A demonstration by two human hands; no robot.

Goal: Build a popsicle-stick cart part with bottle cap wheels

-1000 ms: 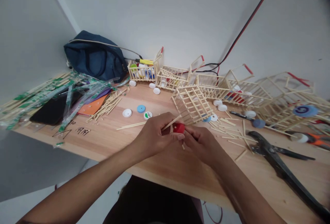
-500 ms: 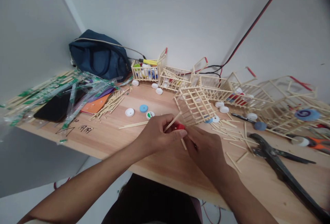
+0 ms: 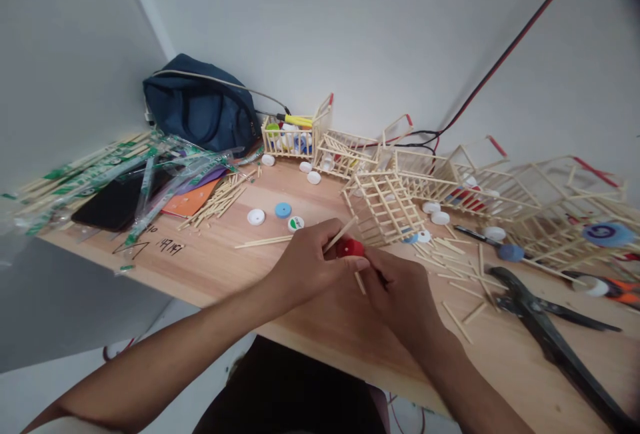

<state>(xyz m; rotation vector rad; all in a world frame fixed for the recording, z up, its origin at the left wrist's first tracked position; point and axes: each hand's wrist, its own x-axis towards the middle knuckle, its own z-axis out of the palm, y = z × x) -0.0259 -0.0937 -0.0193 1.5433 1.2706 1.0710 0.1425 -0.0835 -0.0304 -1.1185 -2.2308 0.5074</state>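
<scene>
Close together over the front middle of the table, my left hand (image 3: 307, 264) and my right hand (image 3: 400, 287) meet at a red bottle cap (image 3: 351, 248) with a small hole. My left fingers are closed, the thumb along the cap's lower edge. A thin wooden stick (image 3: 343, 233) slants up out of that hand. My right hand's fingers are closed at the cap's right side, mostly hidden from view. Another short stick end (image 3: 360, 282) pokes out below, between the hands. Just behind them a slatted stick basket (image 3: 385, 204) lies tipped.
Stick-built carts (image 3: 290, 141) line the wall. White caps (image 3: 256, 217), a blue cap (image 3: 283, 210) and cut sticks (image 3: 220, 201) lie about. Black-handled cutters (image 3: 545, 334) rest at right. At left are a phone (image 3: 107, 204), plastic wrappers (image 3: 145, 187) and a blue bag (image 3: 200, 104).
More of the red cap's face shows between my fingers, turned toward me. Both hands stay together in nearly the same place. The view has shifted slightly.
</scene>
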